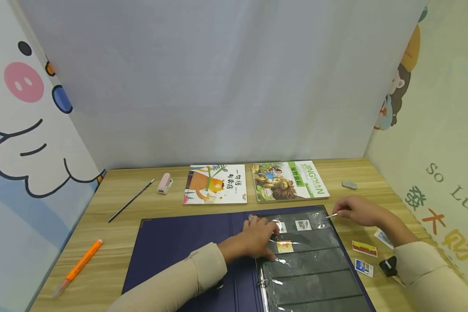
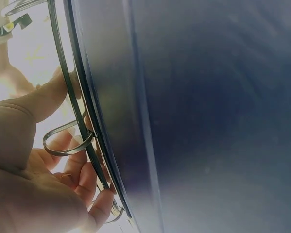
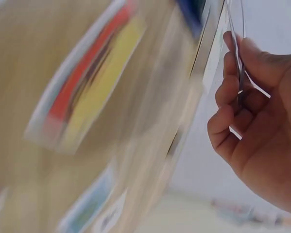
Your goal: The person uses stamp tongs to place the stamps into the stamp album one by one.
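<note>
My right hand (image 1: 359,211) pinches metal tweezers (image 3: 236,53) at the top right edge of a stamp album. The tweezer tips reach over the clear top pocket (image 1: 320,220), where glare hides whether they hold anything. My left hand (image 1: 256,237) rests on the page's left side by the binder rings (image 2: 67,138), fingers touching the sheet. The black pocket page (image 1: 313,260) lies in the open navy album (image 1: 179,247). A grey stamp (image 1: 303,225) and a yellow-orange stamp (image 1: 284,246) show in its pockets; another stamp is partly covered by my left fingers.
Loose stamps lie right of the album, including a red-yellow one (image 1: 364,248) and a blue one (image 1: 364,268), near a small black object (image 1: 388,265). Behind are two books (image 1: 215,184), a grey eraser (image 1: 349,185) and a pink stapler (image 1: 165,183). A pencil (image 1: 131,200) and orange marker (image 1: 83,260) lie left.
</note>
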Motion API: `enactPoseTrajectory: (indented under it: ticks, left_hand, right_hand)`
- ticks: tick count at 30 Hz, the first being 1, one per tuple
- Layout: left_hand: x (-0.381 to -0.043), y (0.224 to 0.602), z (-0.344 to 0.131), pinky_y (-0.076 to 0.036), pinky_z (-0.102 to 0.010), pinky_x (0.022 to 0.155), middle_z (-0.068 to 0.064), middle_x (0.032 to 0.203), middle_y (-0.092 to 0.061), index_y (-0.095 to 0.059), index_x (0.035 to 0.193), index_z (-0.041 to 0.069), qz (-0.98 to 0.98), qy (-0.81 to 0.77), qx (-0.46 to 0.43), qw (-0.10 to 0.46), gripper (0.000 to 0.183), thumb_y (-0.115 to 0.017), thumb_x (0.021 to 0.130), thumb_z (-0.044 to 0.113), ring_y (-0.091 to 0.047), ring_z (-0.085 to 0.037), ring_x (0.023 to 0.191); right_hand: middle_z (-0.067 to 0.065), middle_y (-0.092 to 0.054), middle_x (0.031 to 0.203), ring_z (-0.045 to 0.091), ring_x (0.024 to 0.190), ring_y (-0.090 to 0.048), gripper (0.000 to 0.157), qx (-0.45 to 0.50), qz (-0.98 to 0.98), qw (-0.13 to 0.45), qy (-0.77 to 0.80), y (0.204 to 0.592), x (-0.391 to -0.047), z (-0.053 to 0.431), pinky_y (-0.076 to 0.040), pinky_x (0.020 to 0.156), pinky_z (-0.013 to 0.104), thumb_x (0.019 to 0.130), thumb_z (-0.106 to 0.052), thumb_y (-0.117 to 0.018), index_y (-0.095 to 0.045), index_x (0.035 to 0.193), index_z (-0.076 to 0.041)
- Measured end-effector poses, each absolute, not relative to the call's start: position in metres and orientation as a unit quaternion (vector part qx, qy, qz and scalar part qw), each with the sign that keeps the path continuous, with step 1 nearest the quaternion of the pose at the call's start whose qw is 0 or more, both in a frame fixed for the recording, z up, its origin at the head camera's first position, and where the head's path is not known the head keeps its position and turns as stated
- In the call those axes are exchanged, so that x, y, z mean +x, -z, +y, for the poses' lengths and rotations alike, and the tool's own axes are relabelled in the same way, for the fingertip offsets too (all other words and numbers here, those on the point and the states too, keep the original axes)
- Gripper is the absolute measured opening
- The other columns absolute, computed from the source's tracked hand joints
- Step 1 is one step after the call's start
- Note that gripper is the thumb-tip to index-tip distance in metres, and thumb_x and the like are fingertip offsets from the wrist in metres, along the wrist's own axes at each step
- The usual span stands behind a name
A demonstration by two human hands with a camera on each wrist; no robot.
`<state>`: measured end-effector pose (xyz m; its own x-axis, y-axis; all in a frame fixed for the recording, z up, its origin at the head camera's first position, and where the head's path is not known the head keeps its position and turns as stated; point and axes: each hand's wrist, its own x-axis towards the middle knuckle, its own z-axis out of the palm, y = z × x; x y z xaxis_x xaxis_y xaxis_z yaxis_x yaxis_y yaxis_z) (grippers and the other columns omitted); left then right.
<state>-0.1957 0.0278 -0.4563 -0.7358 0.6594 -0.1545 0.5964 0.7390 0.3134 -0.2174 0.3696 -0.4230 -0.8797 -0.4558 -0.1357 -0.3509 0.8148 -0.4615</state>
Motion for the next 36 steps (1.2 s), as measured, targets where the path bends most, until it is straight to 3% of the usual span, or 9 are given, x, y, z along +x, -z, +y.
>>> enactPoseTrajectory:
  ticks: [8, 17, 24, 30, 36]
  left_hand:
    - [-0.196, 0.454, 0.025, -0.028, -0.034, 0.079, 0.002, 0.116, -0.056, -0.055, 0.115, 0.026, 0.924, -0.123, 0.34, 0.125, 0.058, -0.083, 0.068, 0.045, -0.04, -0.017, 0.098]
    - [-0.198, 0.453, 0.023, -0.028, -0.034, 0.079, 0.001, 0.119, -0.056, -0.055, 0.115, 0.026, 0.923, -0.123, 0.341, 0.127, 0.056, -0.083, 0.069, 0.044, -0.039, -0.017, 0.097]
    - [-0.198, 0.453, 0.022, -0.028, -0.034, 0.078, 0.001, 0.118, -0.056, -0.055, 0.115, 0.026, 0.924, -0.124, 0.337, 0.129, 0.056, -0.083, 0.069, 0.044, -0.038, -0.017, 0.096]
    - [-0.194, 0.456, 0.023, -0.028, -0.033, 0.078, 0.002, 0.116, -0.056, -0.055, 0.114, 0.026, 0.923, -0.123, 0.341, 0.13, 0.055, -0.082, 0.069, 0.044, -0.038, -0.016, 0.095]
    - [-0.193, 0.457, 0.026, -0.028, -0.034, 0.079, 0.003, 0.117, -0.055, -0.055, 0.115, 0.028, 0.922, -0.119, 0.344, 0.129, 0.056, -0.082, 0.069, 0.046, -0.038, -0.016, 0.096]
  right_hand:
    - [-0.001, -0.065, 0.083, -0.001, 0.069, -0.047, 0.012, -0.113, 0.97, 0.112, 0.181, 0.421, -0.182, 0.449, -0.041, 0.061, 0.024, 0.093, -0.009, -0.057, -0.068, 0.094, -0.007]
    - [-0.005, -0.065, 0.08, -0.006, 0.067, -0.042, 0.009, -0.082, 0.983, 0.079, 0.142, 0.429, -0.155, 0.495, -0.038, 0.06, 0.022, 0.089, -0.007, -0.061, -0.069, 0.086, -0.01]
    - [-0.004, -0.063, 0.078, -0.004, 0.066, -0.041, 0.008, -0.063, 0.984, 0.093, 0.14, 0.435, -0.151, 0.501, -0.036, 0.06, 0.022, 0.089, -0.009, -0.061, -0.069, 0.085, -0.01]
    - [-0.007, -0.06, 0.076, -0.003, 0.065, -0.041, 0.01, -0.066, 0.982, 0.11, 0.142, 0.441, -0.151, 0.492, -0.034, 0.06, 0.021, 0.09, -0.012, -0.061, -0.066, 0.082, -0.016]
    - [-0.006, -0.059, 0.075, -0.002, 0.064, -0.041, 0.012, -0.072, 0.982, 0.083, 0.151, 0.433, -0.157, 0.477, -0.035, 0.058, 0.022, 0.09, -0.006, -0.058, -0.067, 0.085, -0.013]
